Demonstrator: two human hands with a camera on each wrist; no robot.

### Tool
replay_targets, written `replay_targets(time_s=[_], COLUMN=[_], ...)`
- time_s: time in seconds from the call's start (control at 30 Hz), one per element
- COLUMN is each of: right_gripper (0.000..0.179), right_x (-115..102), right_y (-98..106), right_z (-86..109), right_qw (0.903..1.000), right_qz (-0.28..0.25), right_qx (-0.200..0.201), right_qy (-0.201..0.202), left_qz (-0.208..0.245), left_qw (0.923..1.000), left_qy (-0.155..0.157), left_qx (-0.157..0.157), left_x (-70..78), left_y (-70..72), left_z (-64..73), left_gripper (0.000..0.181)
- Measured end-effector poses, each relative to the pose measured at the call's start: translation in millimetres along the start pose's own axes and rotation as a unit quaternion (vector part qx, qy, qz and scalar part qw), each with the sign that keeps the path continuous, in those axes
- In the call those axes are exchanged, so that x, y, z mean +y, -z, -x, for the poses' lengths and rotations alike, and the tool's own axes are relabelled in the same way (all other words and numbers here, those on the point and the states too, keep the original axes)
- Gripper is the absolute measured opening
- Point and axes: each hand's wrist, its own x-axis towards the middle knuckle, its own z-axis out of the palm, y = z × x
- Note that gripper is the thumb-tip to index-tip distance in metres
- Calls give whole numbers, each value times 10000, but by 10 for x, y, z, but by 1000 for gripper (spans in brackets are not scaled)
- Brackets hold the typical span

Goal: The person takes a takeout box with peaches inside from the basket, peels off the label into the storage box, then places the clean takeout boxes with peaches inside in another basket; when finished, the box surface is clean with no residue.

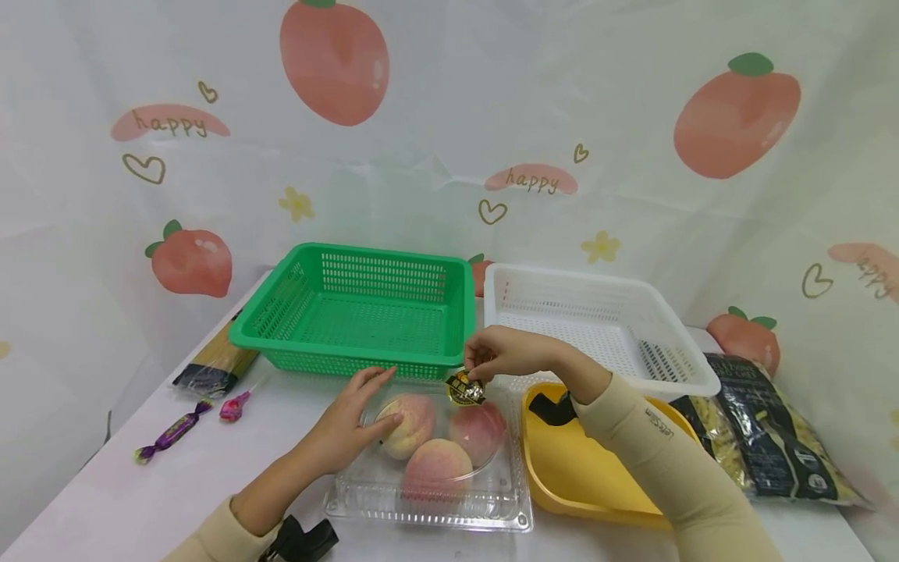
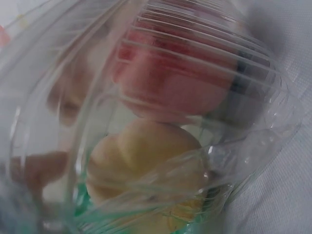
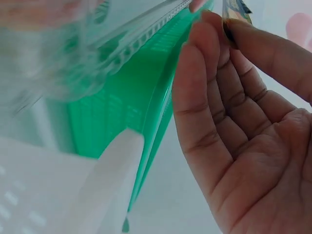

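In the head view, a clear plastic clamshell box [image 1: 428, 511] with several pink-and-yellow peaches [image 1: 437, 468] lies at the front middle. My left hand [image 1: 351, 429] is at the box's left side, its fingers spread and loosely bent against the lid. Above the box's far right corner, my right hand [image 1: 502, 355] pinches a small shiny gold-and-black piece, seemingly a wrapped candy [image 1: 466, 389], between thumb and fingertips. Only an edge of that candy [image 3: 237, 10] shows in the right wrist view. Through the blurred plastic, the left wrist view shows two peaches [image 2: 175, 83].
Behind the box stand a green basket [image 1: 351, 346] and a white basket [image 1: 691, 375]. A yellow bin [image 1: 583, 476] is right of the box, beside bagged pasta [image 1: 772, 437]. On the left lie a purple candy [image 1: 173, 431], a pink lollipop [image 1: 234, 407] and a spaghetti packet [image 1: 219, 363].
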Motion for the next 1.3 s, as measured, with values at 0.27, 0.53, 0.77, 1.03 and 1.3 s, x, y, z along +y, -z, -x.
replay_targets(time_s=[0.27, 0.53, 0.77, 1.03, 1.3], right_gripper=[5, 7, 11, 15, 17], right_x=[109, 219, 334, 468, 600], right_y=[1, -17, -43, -85, -172], right_z=[226, 439, 593, 795, 975], right_qw=[9991, 9970, 9948, 9913, 9857], right_qz=[-72, -289, -387, -674, -1143], right_qx=[321, 577, 788, 977, 1085], right_qy=[-278, -439, -519, -572, -591], left_qz=[112, 152, 185, 195, 217], left_qw=[9999, 9998, 9998, 9997, 9997], left_qy=[63, 84, 97, 136, 138], left_qx=[-13, -12, 24, -12, -47], left_x=[1, -11, -14, -19, -12], left_y=[9, 6, -5, -8, -7], left_z=[11, 12, -5, -10, -15], left_gripper=[68, 69, 69, 69, 69])
